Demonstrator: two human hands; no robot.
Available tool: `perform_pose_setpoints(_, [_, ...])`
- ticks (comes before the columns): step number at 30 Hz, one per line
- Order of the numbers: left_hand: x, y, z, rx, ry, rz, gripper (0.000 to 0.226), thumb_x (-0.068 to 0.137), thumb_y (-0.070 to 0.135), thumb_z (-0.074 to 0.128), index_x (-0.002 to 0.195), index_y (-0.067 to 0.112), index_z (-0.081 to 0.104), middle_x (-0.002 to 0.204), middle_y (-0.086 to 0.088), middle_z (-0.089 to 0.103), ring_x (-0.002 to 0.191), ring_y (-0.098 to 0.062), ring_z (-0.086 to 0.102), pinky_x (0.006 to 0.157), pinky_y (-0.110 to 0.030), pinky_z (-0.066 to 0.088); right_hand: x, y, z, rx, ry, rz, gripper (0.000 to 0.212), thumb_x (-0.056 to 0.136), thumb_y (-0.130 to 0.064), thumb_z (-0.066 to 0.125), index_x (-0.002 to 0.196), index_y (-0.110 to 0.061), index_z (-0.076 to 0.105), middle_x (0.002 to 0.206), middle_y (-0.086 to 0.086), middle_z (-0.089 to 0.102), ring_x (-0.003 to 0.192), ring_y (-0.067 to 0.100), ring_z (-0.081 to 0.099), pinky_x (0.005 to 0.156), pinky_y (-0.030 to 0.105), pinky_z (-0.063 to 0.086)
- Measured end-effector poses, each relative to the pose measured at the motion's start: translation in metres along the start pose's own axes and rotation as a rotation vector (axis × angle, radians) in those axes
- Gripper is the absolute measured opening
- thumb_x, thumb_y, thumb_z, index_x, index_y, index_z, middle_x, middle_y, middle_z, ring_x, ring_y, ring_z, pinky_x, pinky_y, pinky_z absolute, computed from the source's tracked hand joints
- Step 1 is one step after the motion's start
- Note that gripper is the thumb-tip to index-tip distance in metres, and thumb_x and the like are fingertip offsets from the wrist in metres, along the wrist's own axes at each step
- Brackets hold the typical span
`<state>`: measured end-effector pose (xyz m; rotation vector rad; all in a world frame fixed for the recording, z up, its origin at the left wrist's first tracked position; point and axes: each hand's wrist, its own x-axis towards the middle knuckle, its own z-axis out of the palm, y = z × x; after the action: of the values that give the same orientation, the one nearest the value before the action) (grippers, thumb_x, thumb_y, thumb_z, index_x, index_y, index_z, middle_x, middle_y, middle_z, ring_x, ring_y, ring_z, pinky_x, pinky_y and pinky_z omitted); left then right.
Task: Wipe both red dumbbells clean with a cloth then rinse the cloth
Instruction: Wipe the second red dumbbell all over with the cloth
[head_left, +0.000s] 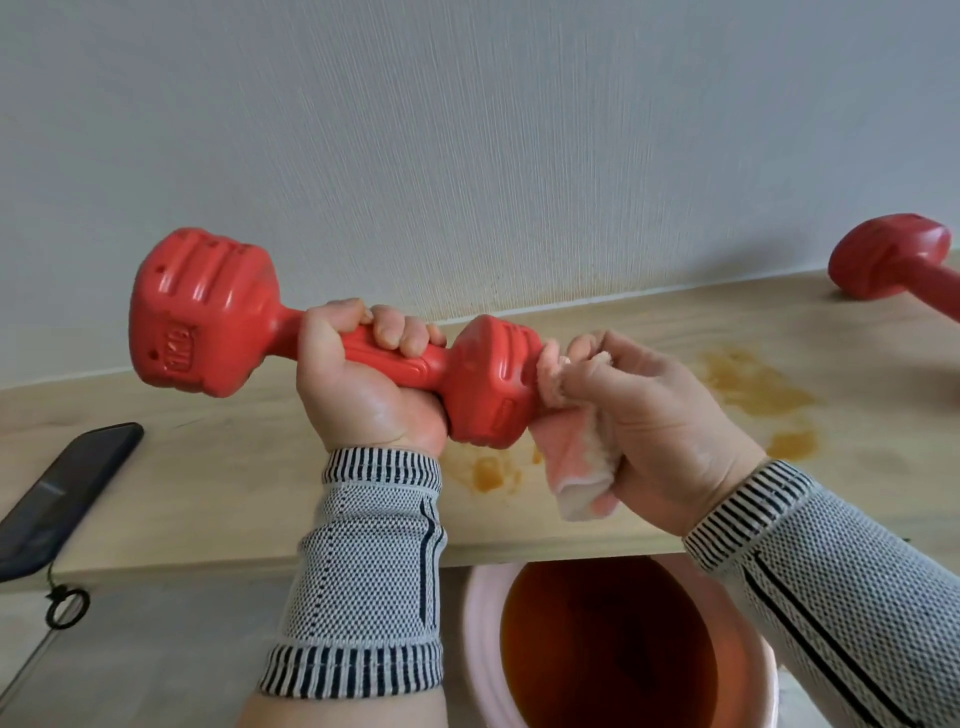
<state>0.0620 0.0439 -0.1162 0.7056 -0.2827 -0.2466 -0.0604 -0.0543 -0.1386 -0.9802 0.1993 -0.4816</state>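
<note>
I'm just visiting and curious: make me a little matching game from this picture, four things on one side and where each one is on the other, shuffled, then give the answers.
Things:
1. pink cloth
2. dark phone
3. second red dumbbell
4. pink bucket

Places:
A. lying on the wooden board at the far right
B. standing below the board's near edge, holding orange-brown water
C. held in the right hand against the end of the dumbbell held up by the left hand
D. lying on the board at the left edge

Pairs: 1-C, 2-D, 3-A, 4-B
</note>
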Motion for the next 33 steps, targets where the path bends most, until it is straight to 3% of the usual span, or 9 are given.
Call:
perform_pose_setpoints(3, [0.003, 0.001, -0.006, 0.067, 0.006, 0.02, 0.034, 0.074, 0.024, 0.052, 0.041, 0.021, 0.057, 0.046, 0.004, 0.05, 0.043, -0.015, 0.047, 0.058, -0.032, 0.042, -0.002, 0.001, 0.001, -0.161, -0.004, -0.019, 0.026, 0.06, -0.007, 0.068, 0.075, -0.013, 0.048, 0.065, 0.001, 0.061, 0.059, 0.013, 0.056, 0.057, 0.027, 0.05])
perform_pose_setpoints(8, [-0.009, -0.003, 0.009, 0.02, -0.02, 0.086, 0.032, 0.081, 0.01, 0.042, 0.051, 0.019, 0.044, 0.048, 0.003, 0.037, 0.043, -0.016, 0.034, 0.055, -0.028, 0.038, -0.002, 0.006, -0.002, -0.361, 0.131, 0.025, 0.031, 0.057, -0.024, 0.073, 0.078, -0.01, 0.055, 0.06, 0.002, 0.059, 0.055, 0.017, 0.058, 0.052, 0.031, 0.048])
perform_pose_setpoints(12, [-0.014, -0.003, 0.013, 0.058, -0.088, 0.074, 0.012, 0.068, 0.012, 0.046, 0.059, 0.018, 0.04, 0.046, 0.003, 0.035, 0.042, -0.016, 0.032, 0.053, -0.028, 0.037, 0.006, 0.004, -0.007, -0.335, 0.168, 0.047, 0.035, 0.056, -0.031, 0.077, 0.074, -0.003, 0.066, 0.062, 0.006, 0.059, 0.059, 0.02, 0.057, 0.06, 0.034, 0.048])
perform_pose_setpoints(15, [-0.017, -0.005, 0.014, 0.063, -0.136, 0.052, 0.011, 0.067, 0.013, 0.046, 0.061, 0.017, 0.039, 0.046, 0.003, 0.035, 0.042, -0.016, 0.033, 0.054, -0.028, 0.036, 0.011, -0.003, -0.011, -0.255, 0.177, 0.087, 0.032, 0.075, -0.026, 0.075, 0.088, 0.003, 0.07, 0.075, 0.014, 0.06, 0.067, 0.024, 0.057, 0.065, 0.038, 0.049])
perform_pose_setpoints(19, [-0.016, -0.006, 0.018, 0.078, -0.115, 0.108, 0.022, 0.072, 0.011, 0.046, 0.052, 0.019, 0.044, 0.046, 0.003, 0.038, 0.041, -0.016, 0.036, 0.052, -0.026, 0.038, 0.004, -0.006, -0.011, -0.305, 0.058, 0.092, 0.021, 0.076, -0.017, 0.074, 0.081, -0.004, 0.059, 0.067, 0.01, 0.056, 0.059, 0.019, 0.054, 0.056, 0.03, 0.045])
perform_pose_setpoints(24, [-0.015, -0.005, 0.019, 0.009, -0.01, 0.105, 0.037, 0.084, 0.007, 0.038, 0.05, 0.019, 0.041, 0.047, 0.003, 0.037, 0.043, -0.016, 0.034, 0.053, -0.027, 0.038, -0.002, 0.001, -0.003, -0.324, 0.109, 0.064, 0.032, 0.059, -0.023, 0.071, 0.081, -0.003, 0.059, 0.061, 0.007, 0.058, 0.054, 0.018, 0.057, 0.053, 0.029, 0.048])
perform_pose_setpoints(28, [-0.018, -0.007, 0.021, 0.004, -0.046, 0.082, 0.023, 0.082, 0.009, 0.038, 0.061, 0.018, 0.037, 0.048, 0.004, 0.036, 0.044, -0.015, 0.033, 0.054, -0.028, 0.038, 0.006, -0.003, -0.009, -0.229, 0.175, 0.095, 0.018, 0.08, -0.022, 0.068, 0.08, -0.004, 0.066, 0.065, 0.008, 0.061, 0.059, 0.02, 0.06, 0.058, 0.031, 0.05])
perform_pose_setpoints(30, [-0.019, -0.01, 0.022, 0.019, -0.056, 0.059, 0.018, 0.08, 0.013, 0.044, 0.063, 0.018, 0.039, 0.051, 0.003, 0.041, 0.047, -0.016, 0.038, 0.056, -0.029, 0.04, 0.008, -0.004, -0.012, -0.192, 0.183, 0.111, 0.02, 0.083, -0.021, 0.066, 0.086, -0.002, 0.067, 0.071, 0.012, 0.062, 0.066, 0.025, 0.061, 0.062, 0.037, 0.051])
perform_pose_setpoints(33, [-0.015, -0.012, 0.027, 0.183, 0.112, 0.042, 0.029, 0.088, 0.034, 0.064, 0.069, 0.017, 0.05, 0.059, 0.004, 0.055, 0.059, -0.014, 0.056, 0.066, -0.033, 0.048, 0.008, -0.003, -0.011, -0.222, 0.232, 0.046, 0.016, 0.082, -0.018, 0.068, 0.079, -0.005, 0.06, 0.063, 0.007, 0.055, 0.057, 0.018, 0.056, 0.052, 0.029, 0.047])
